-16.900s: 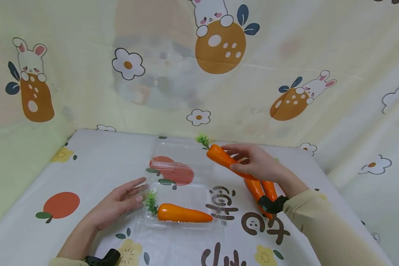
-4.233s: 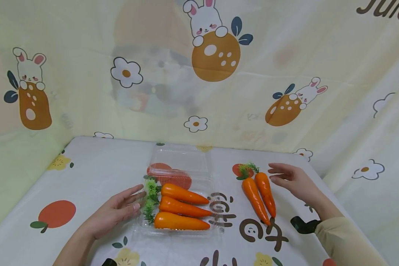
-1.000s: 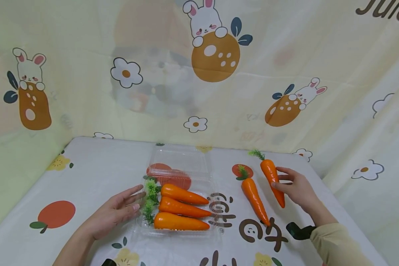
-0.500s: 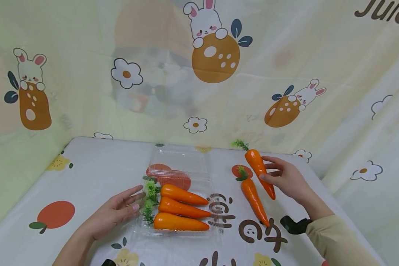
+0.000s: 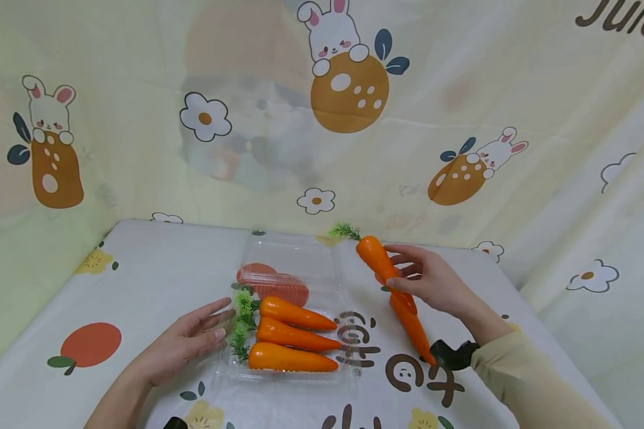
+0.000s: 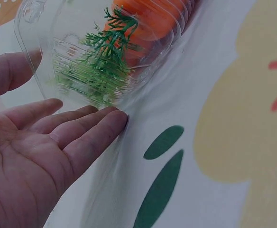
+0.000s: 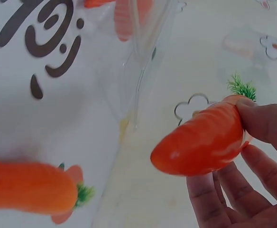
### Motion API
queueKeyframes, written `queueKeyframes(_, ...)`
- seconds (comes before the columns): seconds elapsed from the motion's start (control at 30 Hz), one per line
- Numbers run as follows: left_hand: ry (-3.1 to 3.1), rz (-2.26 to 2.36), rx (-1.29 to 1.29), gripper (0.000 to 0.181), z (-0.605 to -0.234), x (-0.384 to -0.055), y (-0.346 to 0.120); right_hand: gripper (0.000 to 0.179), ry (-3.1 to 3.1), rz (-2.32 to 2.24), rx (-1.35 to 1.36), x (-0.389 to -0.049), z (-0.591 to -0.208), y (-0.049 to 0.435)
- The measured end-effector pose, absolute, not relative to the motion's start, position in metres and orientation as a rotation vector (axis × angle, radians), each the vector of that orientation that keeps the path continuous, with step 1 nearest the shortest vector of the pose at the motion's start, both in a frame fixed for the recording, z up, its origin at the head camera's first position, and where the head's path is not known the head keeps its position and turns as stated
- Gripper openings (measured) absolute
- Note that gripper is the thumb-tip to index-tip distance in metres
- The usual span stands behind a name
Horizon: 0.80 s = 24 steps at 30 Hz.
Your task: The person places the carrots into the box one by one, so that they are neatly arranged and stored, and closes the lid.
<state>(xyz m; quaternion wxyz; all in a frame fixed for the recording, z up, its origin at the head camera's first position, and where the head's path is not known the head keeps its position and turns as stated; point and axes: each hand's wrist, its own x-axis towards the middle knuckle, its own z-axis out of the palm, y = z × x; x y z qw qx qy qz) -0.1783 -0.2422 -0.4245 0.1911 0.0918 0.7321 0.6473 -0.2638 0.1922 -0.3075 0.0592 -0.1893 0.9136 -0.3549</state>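
Right of centre in the head view, the glossy, tapered orange carrot [image 5: 374, 255] in my right hand [image 5: 434, 280] hid the leafy top of the lying orange carrot [image 5: 417, 335] on the white printed cloth [image 5: 155, 268]; the right wrist view's left edge cut off that lying carrot's tip. At the top of the left wrist view, the orange carrots [image 6: 152, 19] inside the clear plastic box [image 5: 292, 250] ran out of frame, and I could not tell whether the fingertips of my left hand [image 5: 185, 342] touched the box.
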Motion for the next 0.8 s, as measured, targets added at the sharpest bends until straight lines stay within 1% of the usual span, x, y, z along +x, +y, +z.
queueKeyframes(0.6, 2.046, 1.821, 0.266, 0.075, -0.425, -0.180, -0.244, 0.057, 2.622, -0.987, -0.864, -0.270, -0.310, 0.124)
queueKeyframes(0.8, 2.056, 1.815, 0.288, 0.073, -0.427, -0.180, -0.246, 0.056, 2.556, -0.923, -0.925, -0.271, -0.313, 0.108)
